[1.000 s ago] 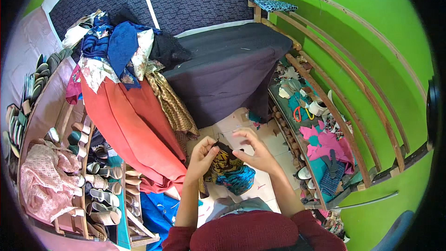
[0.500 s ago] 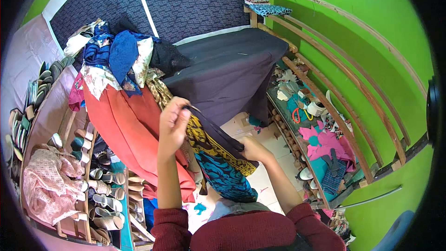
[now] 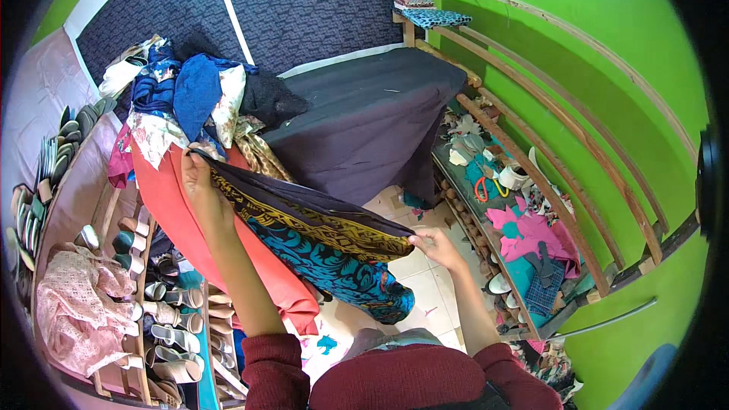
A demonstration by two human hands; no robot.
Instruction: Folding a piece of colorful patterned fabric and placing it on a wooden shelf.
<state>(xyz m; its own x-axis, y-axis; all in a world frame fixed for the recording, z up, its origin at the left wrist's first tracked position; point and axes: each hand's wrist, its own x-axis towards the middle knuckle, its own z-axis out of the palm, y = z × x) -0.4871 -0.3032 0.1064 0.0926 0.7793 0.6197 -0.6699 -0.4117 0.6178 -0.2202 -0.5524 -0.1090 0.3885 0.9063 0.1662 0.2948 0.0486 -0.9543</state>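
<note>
A patterned cloth [image 3: 315,247], dark along the top with a yellow-gold band and blue swirls below, is stretched between my two hands. My left hand [image 3: 197,176] grips its upper left corner, in front of the coral-red fabric. At the cloth's right end my right hand [image 3: 437,246] pinches the edge. The lower part hangs in folds above the tiled floor. Behind it the coral-red fabric [image 3: 171,205] drapes down from a heap of clothes [image 3: 199,95] in blue, white floral, black and leopard print.
Beyond stands a table under a dark cover [image 3: 364,99]. Wooden racks of shoes [image 3: 175,311] and a pink lace cloth [image 3: 80,296] are on the left. Along the green wall run wooden rails [image 3: 562,106]; a low bench bears orange-and-yellow-handled scissors [image 3: 481,189] and pink scraps [image 3: 524,235].
My left hand has moved left and slightly up, my right hand a little to the right. The cloth, bunched before, is now spread wide between them.
</note>
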